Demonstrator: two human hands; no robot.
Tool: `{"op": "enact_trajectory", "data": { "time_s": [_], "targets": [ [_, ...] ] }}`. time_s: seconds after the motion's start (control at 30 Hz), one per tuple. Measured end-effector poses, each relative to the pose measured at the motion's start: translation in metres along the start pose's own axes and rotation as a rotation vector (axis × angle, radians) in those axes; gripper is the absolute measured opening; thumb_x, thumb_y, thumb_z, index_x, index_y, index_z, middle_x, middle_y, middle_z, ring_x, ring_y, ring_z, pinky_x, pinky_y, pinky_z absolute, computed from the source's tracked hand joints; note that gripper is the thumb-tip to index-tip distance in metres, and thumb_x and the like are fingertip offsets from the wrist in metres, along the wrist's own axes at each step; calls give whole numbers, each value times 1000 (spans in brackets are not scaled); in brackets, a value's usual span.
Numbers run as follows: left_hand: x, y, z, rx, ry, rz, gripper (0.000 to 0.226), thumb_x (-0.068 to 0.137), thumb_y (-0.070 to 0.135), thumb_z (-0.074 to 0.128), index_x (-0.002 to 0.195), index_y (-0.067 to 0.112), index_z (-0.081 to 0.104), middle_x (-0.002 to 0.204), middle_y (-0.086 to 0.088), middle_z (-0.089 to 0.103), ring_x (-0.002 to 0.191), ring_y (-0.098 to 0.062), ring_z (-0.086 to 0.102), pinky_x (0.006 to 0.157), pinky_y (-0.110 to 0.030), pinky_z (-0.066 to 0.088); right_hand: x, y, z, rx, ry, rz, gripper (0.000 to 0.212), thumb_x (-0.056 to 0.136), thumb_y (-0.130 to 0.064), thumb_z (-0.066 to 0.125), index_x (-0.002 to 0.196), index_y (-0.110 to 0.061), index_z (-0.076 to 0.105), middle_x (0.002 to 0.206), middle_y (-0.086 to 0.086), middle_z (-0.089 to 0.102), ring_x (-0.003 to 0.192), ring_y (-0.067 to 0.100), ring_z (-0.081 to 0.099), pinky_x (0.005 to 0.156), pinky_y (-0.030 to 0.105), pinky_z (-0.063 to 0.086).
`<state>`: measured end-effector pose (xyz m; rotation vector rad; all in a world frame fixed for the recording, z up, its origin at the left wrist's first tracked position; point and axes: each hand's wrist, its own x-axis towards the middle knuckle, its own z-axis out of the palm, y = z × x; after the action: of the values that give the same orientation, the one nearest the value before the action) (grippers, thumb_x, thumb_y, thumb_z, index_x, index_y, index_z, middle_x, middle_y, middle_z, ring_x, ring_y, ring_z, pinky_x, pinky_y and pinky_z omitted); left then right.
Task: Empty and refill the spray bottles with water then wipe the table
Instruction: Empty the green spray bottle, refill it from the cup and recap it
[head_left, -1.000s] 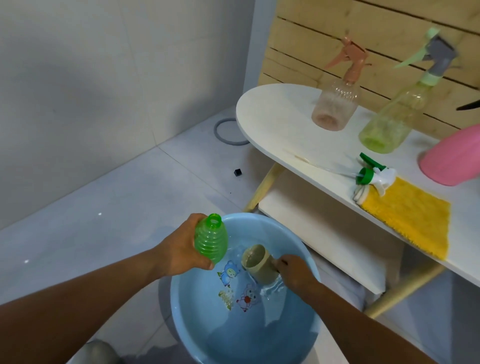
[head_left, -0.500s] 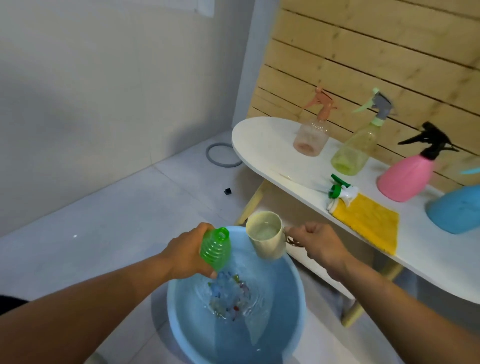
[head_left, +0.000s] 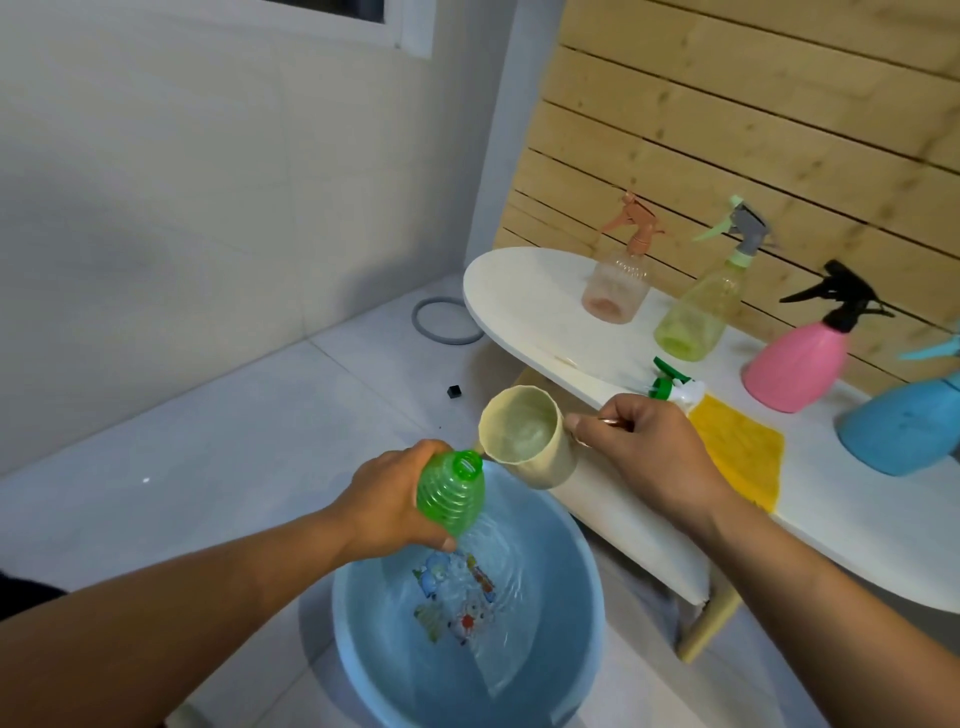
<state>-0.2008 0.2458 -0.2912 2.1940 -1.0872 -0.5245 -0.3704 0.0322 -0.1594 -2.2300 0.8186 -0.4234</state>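
My left hand (head_left: 387, 501) grips a green ribbed spray bottle (head_left: 451, 493) with its head off and its mouth open upward, above a blue basin (head_left: 582, 613) holding water. My right hand (head_left: 652, 452) holds a cream cup (head_left: 522, 439) by its handle; there is water in it, and its rim is tilted toward the bottle's mouth and almost touches it. The bottle's green and white spray head (head_left: 675, 387) lies on the white table (head_left: 524, 301), beside a yellow cloth (head_left: 740, 452).
On the table stand an orange spray bottle (head_left: 618, 283), a yellow-green one (head_left: 698, 317), a pink one (head_left: 797, 358) and a blue one (head_left: 904, 431), against a wooden slat wall. A grey ring (head_left: 447, 319) and a small black cube (head_left: 454, 391) lie on the tiled floor.
My right hand lifted the cup, filled with water, out of the basin and brought it up to the green bottle's mouth. The left hand raised the bottle slightly.
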Motion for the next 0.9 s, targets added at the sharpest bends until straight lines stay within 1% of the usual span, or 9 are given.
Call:
{"op": "enact_trajectory", "data": {
  "time_s": [0.13,0.27,0.4,0.6,0.9],
  "targets": [
    [2,-1,3,4,6,-6,103,49,63,96,137,45,45,120,12,60,109,-14,58,95,-36,50,-3,-4,0,-63,18,-13,40,84,-48,77,68,-14,62,53,-9,51,51,8,41,54,29,34],
    [5,0,6,-11,-6,-1,103,46,69,93,134,48,44,117,15,60,107,-13,58,93,-33,50,-7,-7,-2,-112,26,-29,38,84,-49,75,70,-15,63,56,-6,55,54,10,44,55,30,35],
    [8,1,9,-11,-17,9,104,47,67,94,135,47,44,119,14,61,108,-13,58,94,-34,50,-9,-10,-3,-169,52,-42,38,85,-50,74,70,-17,63,55,-7,55,55,11,46,54,30,34],
    [11,5,11,-14,-28,10,105,49,65,96,138,45,44,124,11,60,113,-16,58,99,-39,50,-10,-15,-4,-254,81,-84,36,87,-50,72,69,-20,62,58,-5,57,59,11,50,54,31,33],
    [16,8,15,-17,-32,5,107,48,66,96,138,46,41,121,11,59,111,-17,57,98,-37,50,-10,-19,-9,-309,116,-121,34,87,-49,71,70,-22,60,64,-7,58,64,8,53,57,31,34]
  ]
}}
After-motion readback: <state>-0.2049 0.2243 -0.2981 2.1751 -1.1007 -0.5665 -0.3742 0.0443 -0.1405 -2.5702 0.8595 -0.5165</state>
